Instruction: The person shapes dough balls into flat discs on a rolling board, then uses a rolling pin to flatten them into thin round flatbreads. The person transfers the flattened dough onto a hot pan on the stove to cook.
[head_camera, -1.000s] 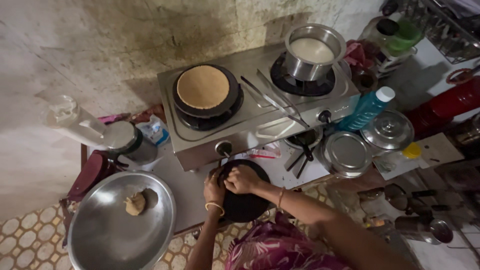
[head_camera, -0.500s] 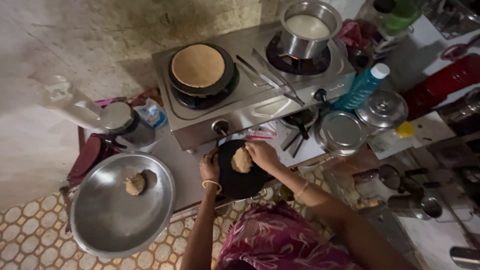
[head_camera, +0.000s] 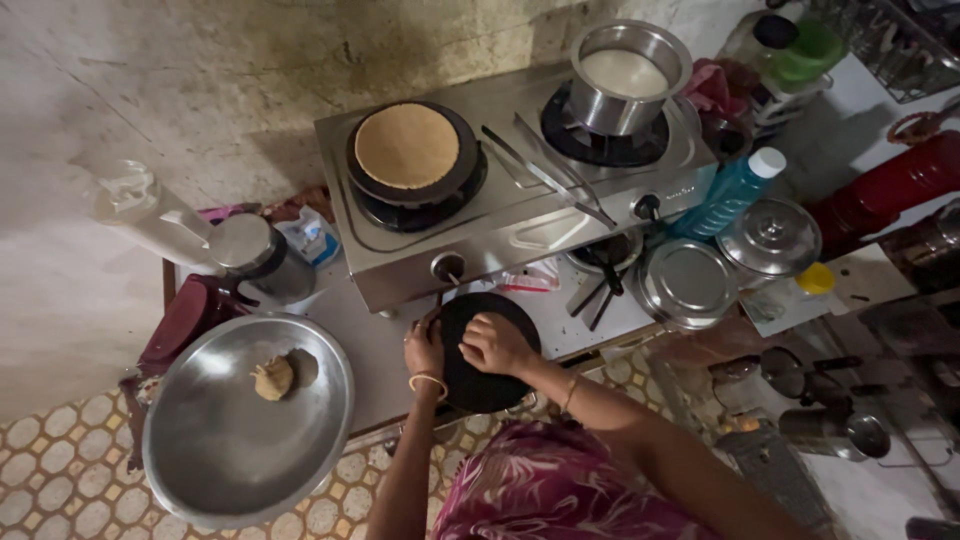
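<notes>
The right hand (head_camera: 495, 343) lies on top of a round black board (head_camera: 487, 352). Its fingers are curled down, pressing on something small and pale under them; I cannot tell if they grip it. The left hand (head_camera: 424, 349) rests on the left edge of the board, fingers bent over the rim, holding it. A bangle is on that wrist.

The board sits on the counter (head_camera: 375, 340), just in front of the stove (head_camera: 510, 180). On the left burner is a dark pan (head_camera: 415, 160) with a round flat bread (head_camera: 407, 146) in it. On the right burner stands a steel pot (head_camera: 627, 75) with white liquid inside. Tongs (head_camera: 550, 175) lie on the stove between the two burners.

To the left of the board is a big steel bowl (head_camera: 240, 440). A lump of dough (head_camera: 272, 379) sits in it. To the right are two steel lids (head_camera: 725, 265) and a blue bottle (head_camera: 730, 193).
</notes>
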